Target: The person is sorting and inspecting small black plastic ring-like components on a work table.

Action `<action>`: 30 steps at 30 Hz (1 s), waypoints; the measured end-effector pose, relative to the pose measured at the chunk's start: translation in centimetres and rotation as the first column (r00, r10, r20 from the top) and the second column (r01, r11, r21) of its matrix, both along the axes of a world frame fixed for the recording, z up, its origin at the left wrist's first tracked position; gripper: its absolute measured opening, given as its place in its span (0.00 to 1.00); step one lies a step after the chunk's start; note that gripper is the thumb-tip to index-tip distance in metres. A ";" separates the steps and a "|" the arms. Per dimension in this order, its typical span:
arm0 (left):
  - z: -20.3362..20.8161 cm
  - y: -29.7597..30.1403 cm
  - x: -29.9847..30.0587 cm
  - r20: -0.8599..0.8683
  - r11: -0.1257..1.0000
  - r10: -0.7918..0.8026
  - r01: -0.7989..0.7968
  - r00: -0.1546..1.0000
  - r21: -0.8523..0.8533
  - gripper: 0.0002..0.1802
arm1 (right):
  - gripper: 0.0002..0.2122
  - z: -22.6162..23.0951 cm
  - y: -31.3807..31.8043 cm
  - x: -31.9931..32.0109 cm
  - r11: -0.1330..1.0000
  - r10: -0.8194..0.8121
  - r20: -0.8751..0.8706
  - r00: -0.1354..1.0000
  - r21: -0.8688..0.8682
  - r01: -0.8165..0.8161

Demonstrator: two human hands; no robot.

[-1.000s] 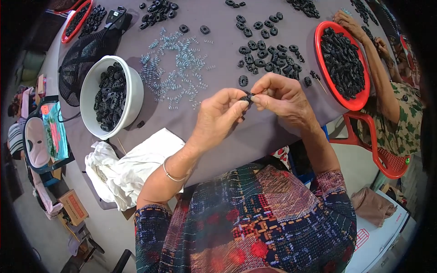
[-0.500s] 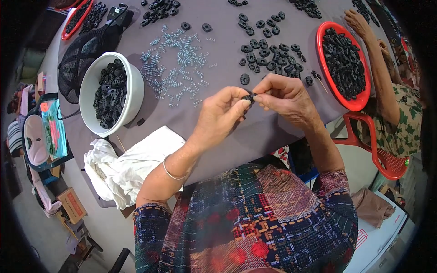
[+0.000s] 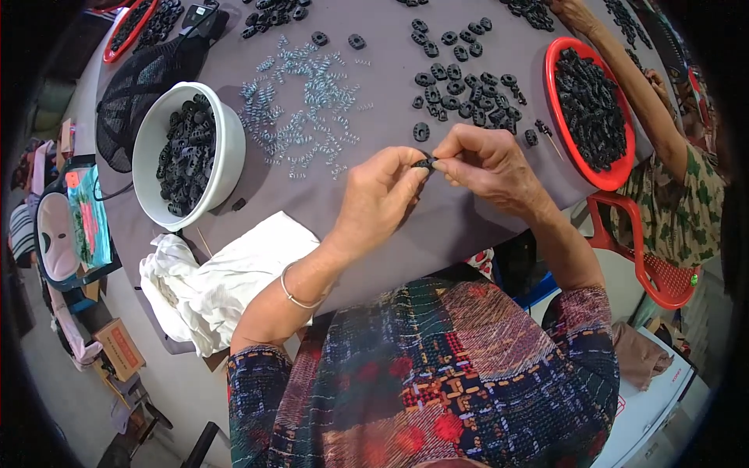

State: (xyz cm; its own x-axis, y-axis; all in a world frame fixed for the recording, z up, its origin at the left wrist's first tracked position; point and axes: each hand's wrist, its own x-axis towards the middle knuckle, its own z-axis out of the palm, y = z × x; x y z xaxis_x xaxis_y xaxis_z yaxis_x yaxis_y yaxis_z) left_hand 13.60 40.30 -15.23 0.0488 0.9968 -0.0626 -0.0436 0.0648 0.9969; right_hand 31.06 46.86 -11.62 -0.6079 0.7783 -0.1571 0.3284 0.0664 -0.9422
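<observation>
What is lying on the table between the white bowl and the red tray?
In the head view, between the white bowl and the red tray lie scattered small metal springs, then loose black plastic pieces.

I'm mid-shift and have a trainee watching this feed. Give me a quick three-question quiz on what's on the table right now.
1. True or false: both hands pinch the same small black part.
2. What lies loose on the grey table between the white bowl and the scattered black parts?
A. metal springs
B. wooden pegs
C. glass beads
3. Which container is closer to the right hand: the white bowl or the red tray?

Key
1. True: the left hand and the right hand meet on it, fingertips together.
2. A: the metal springs are spread in a loose patch.
3. The red tray, which is full of black parts.
</observation>
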 end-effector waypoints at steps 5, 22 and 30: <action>0.7 0.0 0.2 -0.072 0.999 0.028 -0.027 0.997 0.023 0.04 | 0.01 0.6 0.0 -0.3 0.988 0.020 0.066 0.998 0.153 -0.029; 0.2 0.1 0.1 -0.310 0.929 0.199 -0.078 0.930 0.362 0.03 | 0.01 -0.6 0.9 -0.4 0.976 0.089 0.050 0.995 0.197 -0.097; 1.0 0.4 -0.4 0.150 0.994 0.055 -0.041 0.987 -0.097 0.05 | 0.07 -0.4 -0.1 -0.9 0.944 0.014 -0.046 0.999 0.331 0.002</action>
State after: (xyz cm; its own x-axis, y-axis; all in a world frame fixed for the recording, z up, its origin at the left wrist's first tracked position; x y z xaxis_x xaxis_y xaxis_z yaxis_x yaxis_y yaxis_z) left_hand 13.24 40.73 -14.21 0.0169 0.9884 -0.1509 -0.2003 0.1512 0.9680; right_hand 30.16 46.81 -12.02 -0.6134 0.7777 0.1375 0.2826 0.3786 -0.8813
